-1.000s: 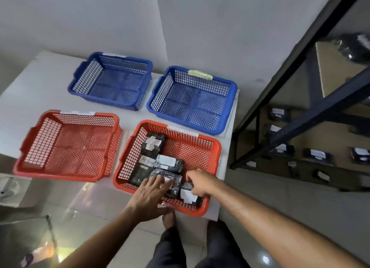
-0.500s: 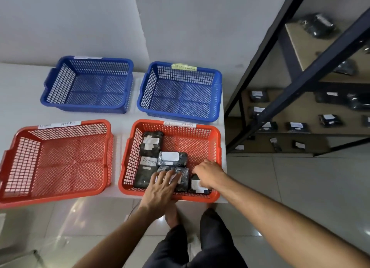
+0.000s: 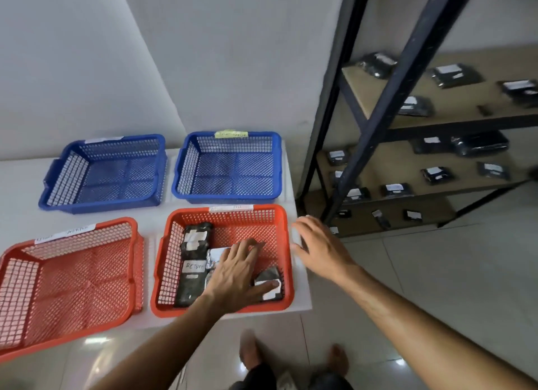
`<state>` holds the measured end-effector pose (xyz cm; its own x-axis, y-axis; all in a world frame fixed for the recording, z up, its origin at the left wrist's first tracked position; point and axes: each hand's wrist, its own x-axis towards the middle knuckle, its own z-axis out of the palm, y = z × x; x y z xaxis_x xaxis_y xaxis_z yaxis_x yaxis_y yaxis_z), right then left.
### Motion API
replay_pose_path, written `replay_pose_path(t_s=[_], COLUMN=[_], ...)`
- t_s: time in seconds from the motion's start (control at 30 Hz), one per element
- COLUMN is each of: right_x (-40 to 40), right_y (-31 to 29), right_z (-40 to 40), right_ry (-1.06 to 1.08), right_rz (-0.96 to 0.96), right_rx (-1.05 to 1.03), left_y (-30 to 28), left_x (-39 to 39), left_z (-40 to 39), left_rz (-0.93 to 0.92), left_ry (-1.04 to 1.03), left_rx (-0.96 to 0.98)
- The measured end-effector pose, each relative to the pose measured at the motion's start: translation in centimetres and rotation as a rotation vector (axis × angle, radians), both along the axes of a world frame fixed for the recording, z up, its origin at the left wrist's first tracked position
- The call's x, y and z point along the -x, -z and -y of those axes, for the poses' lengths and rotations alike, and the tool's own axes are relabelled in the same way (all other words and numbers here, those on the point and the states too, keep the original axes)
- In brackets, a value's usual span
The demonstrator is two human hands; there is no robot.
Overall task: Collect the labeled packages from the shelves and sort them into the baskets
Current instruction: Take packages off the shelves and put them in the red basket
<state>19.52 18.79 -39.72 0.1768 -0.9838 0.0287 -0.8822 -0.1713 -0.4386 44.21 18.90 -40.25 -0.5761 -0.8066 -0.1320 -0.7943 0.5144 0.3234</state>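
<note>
Drop-off step: the left hand [image 3: 235, 273] lies flat on packages [image 3: 193, 261] in the 6 o'clock red basket [image 3: 286, 244], while the empty, spread right hand [image 3: 323, 248] likely heads for the 3 o'clock shelves [image 3: 375, 118] (more parcels wait there).

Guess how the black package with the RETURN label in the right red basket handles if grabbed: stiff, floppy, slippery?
The RETURN package looks wrapped in glossy, crinkled black film, so probably slick to pinch. Its lumpy outline suggests some give, not a rigid box. It lies flat and long in the red basket, so unlikely to roll.
</note>
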Motion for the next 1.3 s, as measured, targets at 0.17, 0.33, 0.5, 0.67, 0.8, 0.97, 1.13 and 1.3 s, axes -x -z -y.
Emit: replay_pose_path(t_s=[0.17,0.33,0.5,0.67,0.8,0.97,1.13,1.3], right_x=[10.4,23.0,34.5,43.6,49.9,57.3,64.7,71.5], right_y=[-3.9,-9.9,-17.6,-26.6,-31.9,-36.7,-39.8,-40.7], right_z=[-0.8,-2.0,-2.9,-2.3,-0.6,3.6,8.2,11.9], right_ry=[0.229,0.392,0.448,0.469,0.498,0.501,0.553,0.588], right_rz=[0.059,0.045,0.003,-0.064,-0.087,-0.095,-0.054,0.028], right_rx=[0.158,0.334,0.466,0.569,0.666,0.73,0.719,0.646], left_y=[-4.7,-11.3,-18.6,-26.5,-32.0,-37.3,-40.6,-40.8], left_x=[10.3,24.7,38.3,47.9,54.3,61.6,67.5,72.4], left_z=[3.5,5.4,6.3,7.6,10.0,14.8,21.0,24.4], left_rz=[-0.087,-0.198,-0.259,-0.402,-0.483,-0.445,-0.189,0.046], left_ry=[0.141,0.249,0.316,0.334,0.34,0.312,0.217,0.164], left_rx=[0.153,0.277,0.396,0.552,0.613,0.704,0.594,0.498])
